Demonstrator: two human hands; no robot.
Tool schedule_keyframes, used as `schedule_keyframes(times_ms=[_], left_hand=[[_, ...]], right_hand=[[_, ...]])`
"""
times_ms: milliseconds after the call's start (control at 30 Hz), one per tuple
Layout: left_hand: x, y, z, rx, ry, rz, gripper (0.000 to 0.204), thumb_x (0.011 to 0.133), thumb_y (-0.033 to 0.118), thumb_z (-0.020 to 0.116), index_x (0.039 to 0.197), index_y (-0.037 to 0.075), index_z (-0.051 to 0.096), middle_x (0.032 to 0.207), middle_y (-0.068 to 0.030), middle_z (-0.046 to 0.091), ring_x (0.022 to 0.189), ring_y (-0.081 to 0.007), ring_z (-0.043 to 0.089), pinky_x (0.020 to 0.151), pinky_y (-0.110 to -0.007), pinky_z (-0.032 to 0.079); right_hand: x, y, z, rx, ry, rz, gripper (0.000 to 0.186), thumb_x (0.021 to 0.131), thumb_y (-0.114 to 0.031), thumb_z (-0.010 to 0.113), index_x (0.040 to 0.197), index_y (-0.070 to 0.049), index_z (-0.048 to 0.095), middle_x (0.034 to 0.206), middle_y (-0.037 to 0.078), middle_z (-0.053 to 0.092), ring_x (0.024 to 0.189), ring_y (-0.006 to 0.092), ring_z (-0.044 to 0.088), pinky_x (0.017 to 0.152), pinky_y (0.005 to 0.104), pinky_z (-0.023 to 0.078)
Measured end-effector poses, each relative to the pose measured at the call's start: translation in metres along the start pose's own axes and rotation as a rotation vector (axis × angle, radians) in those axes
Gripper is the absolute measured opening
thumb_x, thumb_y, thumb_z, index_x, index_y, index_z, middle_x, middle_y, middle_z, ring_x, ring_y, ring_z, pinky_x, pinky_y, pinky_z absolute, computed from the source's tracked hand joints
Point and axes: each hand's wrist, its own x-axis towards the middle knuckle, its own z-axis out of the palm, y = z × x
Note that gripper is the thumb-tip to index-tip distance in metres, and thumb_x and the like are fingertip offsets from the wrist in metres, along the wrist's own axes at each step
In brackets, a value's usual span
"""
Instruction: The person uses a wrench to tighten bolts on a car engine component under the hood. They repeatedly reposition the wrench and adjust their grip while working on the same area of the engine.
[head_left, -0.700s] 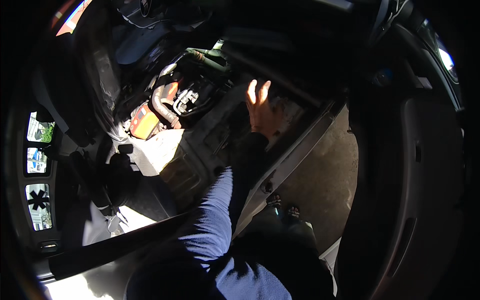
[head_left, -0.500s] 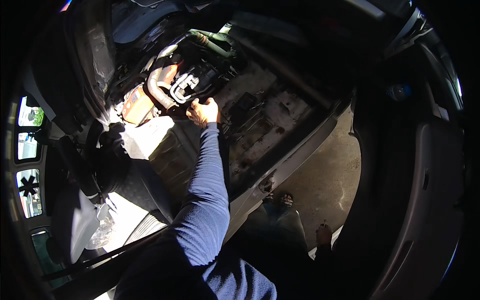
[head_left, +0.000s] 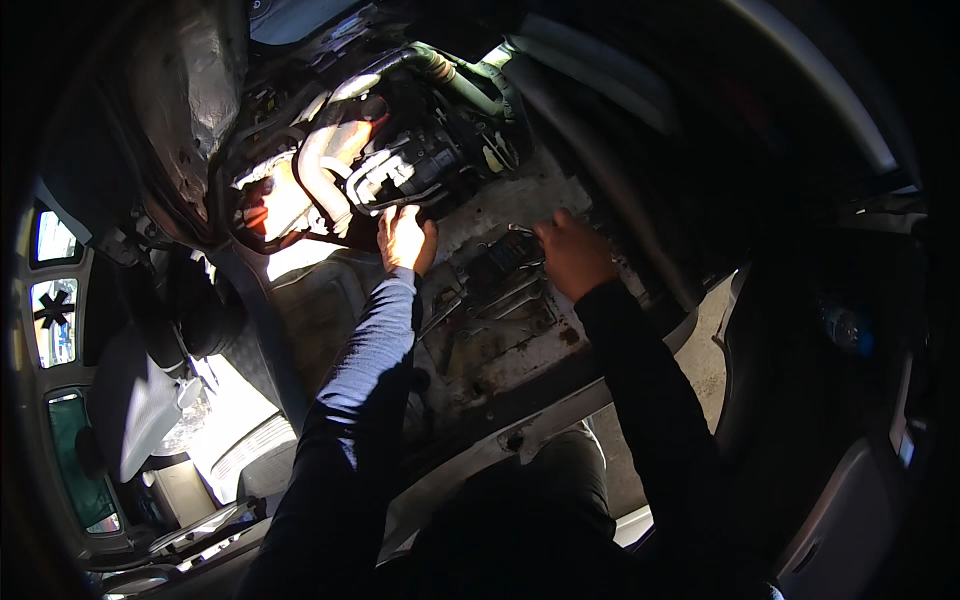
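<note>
My left hand (head_left: 406,240) has curled fingers at the lower edge of the exposed engine bay, just below a metal pipe (head_left: 390,204); what they grip is hidden. My right hand (head_left: 578,255) is closed on a small metal tool (head_left: 520,229), over the worn floor pan. Beside it lie a dark box (head_left: 502,256) and several metal tools (head_left: 505,298). Above my left hand are a pale curved hose (head_left: 312,172), a sunlit orange engine part (head_left: 268,208) and dark machinery (head_left: 425,150).
The vehicle's door sill (head_left: 545,420) runs below, with the ground (head_left: 710,350) beyond. An open door (head_left: 830,500) with a plastic bottle (head_left: 848,330) is at the right. Grey seat parts (head_left: 150,420) and windows (head_left: 55,320) are at the left.
My left hand has moved leftward to the engine bay's edge. My right hand, low by the doorway half a second ago, has come up over the floor pan. The view has shifted.
</note>
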Motion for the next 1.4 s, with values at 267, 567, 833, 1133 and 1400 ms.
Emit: schedule_keyframes(times_ms=[267, 567, 833, 1133, 1400], left_hand=[[0.008, 0.020, 0.042, 0.044, 0.053, -0.021, 0.050, 0.103, 0.039, 0.067, 0.136, 0.002, 0.067, 0.145, -0.0208, 0.061, 0.139, -0.0389, 0.054, 0.116, -0.050, 0.043], [0.013, 0.030, 0.028, 0.043, -0.074, -0.034, 0.044, 0.090, 0.032, 0.075, 0.126, 0.006, 0.072, 0.133, -0.0170, 0.066, 0.125, -0.0389, 0.062, 0.105, -0.050, 0.049], [0.015, 0.030, 0.022, 0.006, -0.096, -0.022, 0.047, 0.086, 0.033, 0.077, 0.125, 0.007, 0.072, 0.131, -0.0170, 0.066, 0.122, -0.0404, 0.063, 0.103, -0.051, 0.050], [0.013, 0.032, 0.022, -0.013, -0.082, -0.064, 0.046, 0.084, 0.032, 0.080, 0.123, 0.007, 0.073, 0.131, -0.0171, 0.066, 0.122, -0.0400, 0.063, 0.103, -0.051, 0.051], [0.012, 0.030, 0.024, -0.008, -0.066, -0.052, 0.044, 0.085, 0.031, 0.079, 0.121, 0.007, 0.073, 0.129, -0.0165, 0.067, 0.120, -0.0396, 0.064, 0.101, -0.050, 0.051]], right_hand=[[0.090, 0.036, 0.053, -0.097, -0.143, -0.162, 0.010, 0.097, -0.017, 0.067, 0.103, -0.012, 0.073, 0.100, 0.011, 0.067, 0.103, 0.0374, 0.069, 0.086, 0.0557, 0.057], [0.250, 0.042, 0.025, 0.315, -0.038, -0.036, 0.028, 0.096, -0.023, 0.073, 0.117, -0.004, 0.075, 0.120, 0.020, 0.074, 0.114, 0.0417, 0.069, 0.095, 0.0526, 0.056], [0.417, 0.017, 0.092, 0.253, -0.262, 0.168, 0.052, 0.092, -0.045, 0.081, 0.114, 0.003, 0.077, 0.119, 0.025, 0.077, 0.113, 0.0430, 0.074, 0.099, 0.0497, 0.059], [0.431, 0.005, 0.058, 0.258, -0.178, -0.049, 0.049, 0.090, -0.037, 0.065, 0.104, 0.009, 0.075, 0.106, 0.032, 0.076, 0.108, 0.0477, 0.073, 0.103, 0.0496, 0.057], [0.345, 0.059, 0.071, 0.032, -0.198, 0.054, 0.029, 0.096, -0.026, 0.072, 0.109, 0.000, 0.071, 0.110, 0.029, 0.076, 0.105, 0.0474, 0.074, 0.093, 0.0556, 0.059]])
